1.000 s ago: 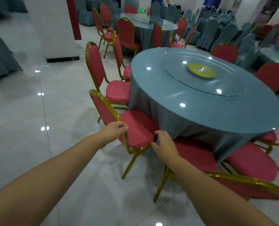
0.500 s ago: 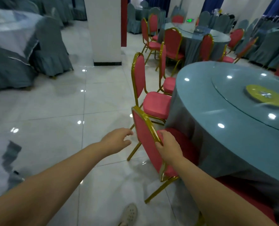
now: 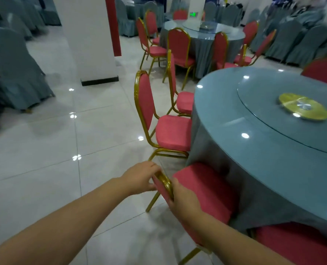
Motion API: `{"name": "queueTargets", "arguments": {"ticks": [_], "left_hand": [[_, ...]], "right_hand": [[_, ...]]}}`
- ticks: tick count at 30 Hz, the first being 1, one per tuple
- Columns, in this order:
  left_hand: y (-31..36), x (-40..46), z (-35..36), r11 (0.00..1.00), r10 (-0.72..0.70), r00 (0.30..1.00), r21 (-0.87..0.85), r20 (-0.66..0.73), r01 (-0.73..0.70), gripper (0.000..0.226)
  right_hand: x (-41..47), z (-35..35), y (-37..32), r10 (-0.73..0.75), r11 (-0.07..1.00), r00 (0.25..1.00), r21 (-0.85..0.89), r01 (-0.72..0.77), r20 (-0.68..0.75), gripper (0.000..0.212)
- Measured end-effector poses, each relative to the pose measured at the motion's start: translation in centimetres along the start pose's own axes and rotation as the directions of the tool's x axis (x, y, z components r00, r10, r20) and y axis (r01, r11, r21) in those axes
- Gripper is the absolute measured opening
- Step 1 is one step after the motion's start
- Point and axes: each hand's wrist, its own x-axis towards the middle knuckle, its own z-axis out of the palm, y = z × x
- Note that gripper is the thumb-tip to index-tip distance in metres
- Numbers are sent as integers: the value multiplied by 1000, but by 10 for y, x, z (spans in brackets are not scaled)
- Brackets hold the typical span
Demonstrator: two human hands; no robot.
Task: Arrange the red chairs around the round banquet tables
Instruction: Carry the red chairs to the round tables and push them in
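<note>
Both hands are gripping the gold top rail of the nearest red chair (image 3: 203, 190), which is standing on the floor at the near-left edge of the round bench (image 3: 269, 150). The left hand (image 3: 141, 178) is wrapping the rail's left end, its fingers (image 3: 155, 169) curling over the frame and clamped on it. The right hand (image 3: 183, 197) is holding the rail just beside it, thumb lying over the gold edge and the rest of the hand pressing the red backrest. The chair's seat is reaching under the hanging grey-blue cloth. A second red chair (image 3: 170, 131) is sitting further along the bench's left edge, seat touching the cloth, and a third red chair (image 3: 181, 100) is standing beyond it. A yellow disc (image 3: 304, 109) is lying at the centre of the bench's glass turntable (image 3: 264, 104).
</note>
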Motion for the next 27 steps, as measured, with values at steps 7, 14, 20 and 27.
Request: {"name": "queueTargets", "arguments": {"ticks": [7, 14, 20, 27], "left_hand": [[-42, 76, 6, 917, 295, 890, 158, 347, -366, 34], [-72, 99, 26, 821, 503, 793, 96, 345, -562, 38], [-89, 95, 39, 764, 640, 754, -13, 147, -646, 36], [-110, 104, 32, 560, 811, 576, 149, 103, -815, 51]], "right_hand": [[5, 4, 0, -9, 1000, 1000, -30, 9, -17, 33], [7, 21, -18, 78, 953, 958, -261, -153, -276, 42], [12, 39, -49, 363, 827, 792, -221, -516, -492, 52], [20, 44, -83, 629, 695, 624, -24, -719, -463, 41]]}}
